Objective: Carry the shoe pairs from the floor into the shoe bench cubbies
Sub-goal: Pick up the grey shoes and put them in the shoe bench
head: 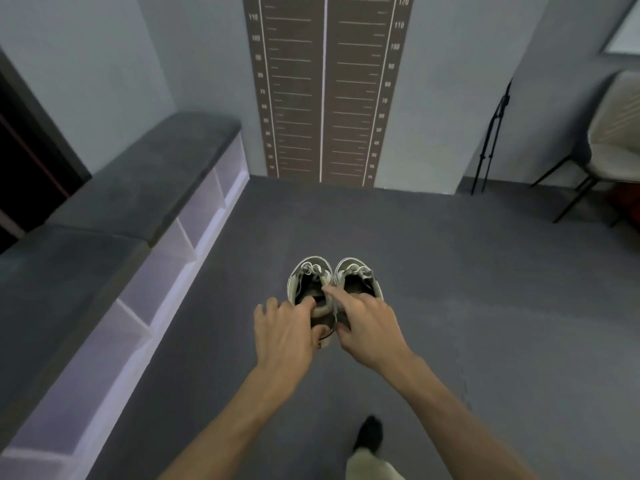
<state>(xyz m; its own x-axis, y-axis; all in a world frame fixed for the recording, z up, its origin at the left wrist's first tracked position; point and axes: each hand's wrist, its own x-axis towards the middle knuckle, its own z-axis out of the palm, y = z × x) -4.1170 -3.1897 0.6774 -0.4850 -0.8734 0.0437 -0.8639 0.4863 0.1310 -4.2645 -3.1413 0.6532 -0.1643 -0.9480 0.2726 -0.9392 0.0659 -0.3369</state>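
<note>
The left hand [284, 336] curls round the heel of the left shoe [306, 277]. The right hand [369, 327] pinches the heel of the right shoe [358, 277], forefinger stretched straight. The hands are close together and hold the shoes side by side over the floor [450, 271], toes to 12 o'clock. The bench [138, 188] and its cubbies [204, 209] run from 8 to 10 o'clock. A chair [613, 133] stands at 2.
</note>
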